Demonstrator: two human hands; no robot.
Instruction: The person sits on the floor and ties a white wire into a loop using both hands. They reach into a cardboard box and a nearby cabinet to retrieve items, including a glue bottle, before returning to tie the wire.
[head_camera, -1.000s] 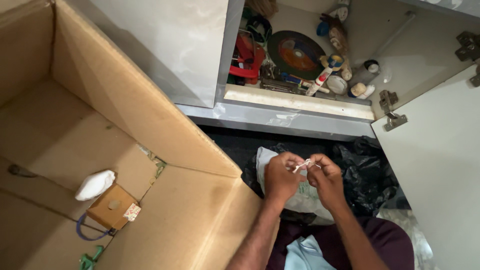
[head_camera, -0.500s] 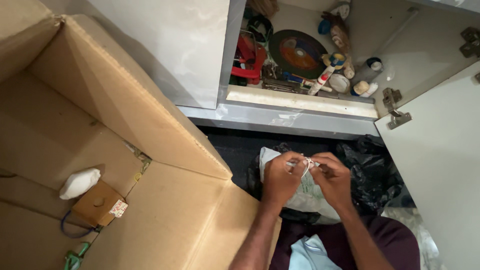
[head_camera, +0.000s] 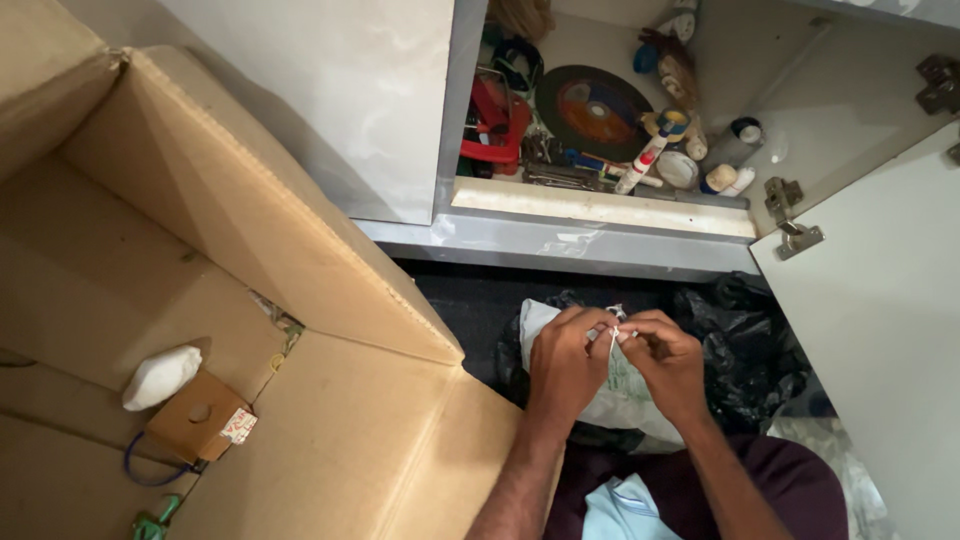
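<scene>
My left hand and my right hand meet over a white plastic bag that lies on a black plastic bag on the floor. Both hands pinch the white bag's knotted top between thumb and fingers. The knot is a small twisted white tuft between my fingertips.
A large open cardboard box fills the left; inside lie a white pouch, a small brown box and a blue cord. An open cabinet ahead holds a grinding disc, red tool and small bottles. Its white door stands open at right.
My hands have stayed together on the knot, shifting slightly lower and closer to the white bag. The view has drifted a little; the cardboard box looks shifted left.
</scene>
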